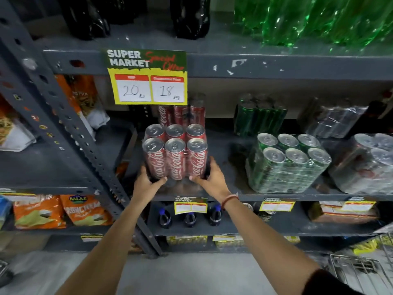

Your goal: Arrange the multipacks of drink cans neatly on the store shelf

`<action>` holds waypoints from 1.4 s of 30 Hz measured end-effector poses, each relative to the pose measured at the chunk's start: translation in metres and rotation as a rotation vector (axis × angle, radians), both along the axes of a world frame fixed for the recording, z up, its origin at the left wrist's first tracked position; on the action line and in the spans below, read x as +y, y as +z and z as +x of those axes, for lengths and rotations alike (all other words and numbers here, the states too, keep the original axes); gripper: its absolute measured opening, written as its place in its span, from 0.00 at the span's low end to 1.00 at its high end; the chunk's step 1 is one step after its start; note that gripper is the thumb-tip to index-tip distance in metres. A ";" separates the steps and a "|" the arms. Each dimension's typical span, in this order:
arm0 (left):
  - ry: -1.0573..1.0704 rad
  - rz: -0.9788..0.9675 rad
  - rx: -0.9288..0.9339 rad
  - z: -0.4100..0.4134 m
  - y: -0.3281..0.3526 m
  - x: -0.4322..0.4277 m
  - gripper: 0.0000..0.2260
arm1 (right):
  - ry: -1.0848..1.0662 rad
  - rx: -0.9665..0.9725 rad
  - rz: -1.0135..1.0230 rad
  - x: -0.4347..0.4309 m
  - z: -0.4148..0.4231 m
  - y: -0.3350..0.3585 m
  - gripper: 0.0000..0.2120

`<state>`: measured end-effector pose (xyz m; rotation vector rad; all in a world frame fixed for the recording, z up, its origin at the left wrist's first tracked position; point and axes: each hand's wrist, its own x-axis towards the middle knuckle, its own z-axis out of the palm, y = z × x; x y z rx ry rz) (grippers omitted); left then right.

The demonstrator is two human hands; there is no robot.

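Observation:
A shrink-wrapped multipack of red cola cans (175, 152) stands upright at the front of the grey metal shelf (229, 143). My left hand (146, 182) grips its lower left corner and my right hand (212, 177) grips its lower right corner. Behind it stands another red multipack (182, 113). To the right sit a green can multipack (287, 165) at the front, a second green multipack (258, 116) behind, and silver can multipacks (368, 165) at the far right.
A yellow price sign (147, 77) hangs from the shelf above. A slanted grey upright (70, 128) borders the bay on the left, with snack bags (61, 211) beyond. Dark bottles (189, 218) stand on the shelf below. A wire cart (365, 269) is at bottom right.

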<state>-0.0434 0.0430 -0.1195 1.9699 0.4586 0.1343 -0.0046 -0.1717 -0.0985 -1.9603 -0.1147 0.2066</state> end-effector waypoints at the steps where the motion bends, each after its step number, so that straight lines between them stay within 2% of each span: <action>1: -0.036 0.008 0.011 0.002 0.001 0.002 0.37 | 0.023 0.006 -0.005 0.003 0.002 0.000 0.42; 4: -0.068 -0.011 0.012 0.004 -0.002 0.006 0.34 | 0.014 -0.046 -0.043 0.008 0.004 -0.003 0.37; 9: -0.074 0.015 -0.020 -0.005 -0.001 0.004 0.34 | 0.007 -0.117 -0.074 0.009 -0.004 -0.012 0.34; 17: -0.112 0.120 -0.095 -0.039 0.002 -0.002 0.35 | 0.008 -0.147 -0.095 -0.001 -0.029 -0.021 0.35; 32: -0.049 0.206 -0.135 -0.051 -0.002 -0.006 0.33 | 0.038 -0.140 -0.082 -0.005 -0.043 -0.016 0.33; 37: -0.037 0.219 -0.093 -0.055 0.012 -0.015 0.32 | -0.007 -0.111 -0.176 -0.003 -0.047 -0.004 0.33; 39: -0.014 0.281 -0.062 -0.056 0.019 -0.023 0.27 | -0.053 -0.155 -0.259 -0.003 -0.052 0.005 0.29; 40: -0.009 0.312 -0.018 -0.055 0.025 -0.025 0.23 | -0.070 -0.226 -0.295 -0.006 -0.052 0.012 0.24; 42: -0.032 0.401 0.213 -0.054 0.040 -0.030 0.20 | -0.142 -0.402 -0.354 -0.011 -0.059 0.035 0.16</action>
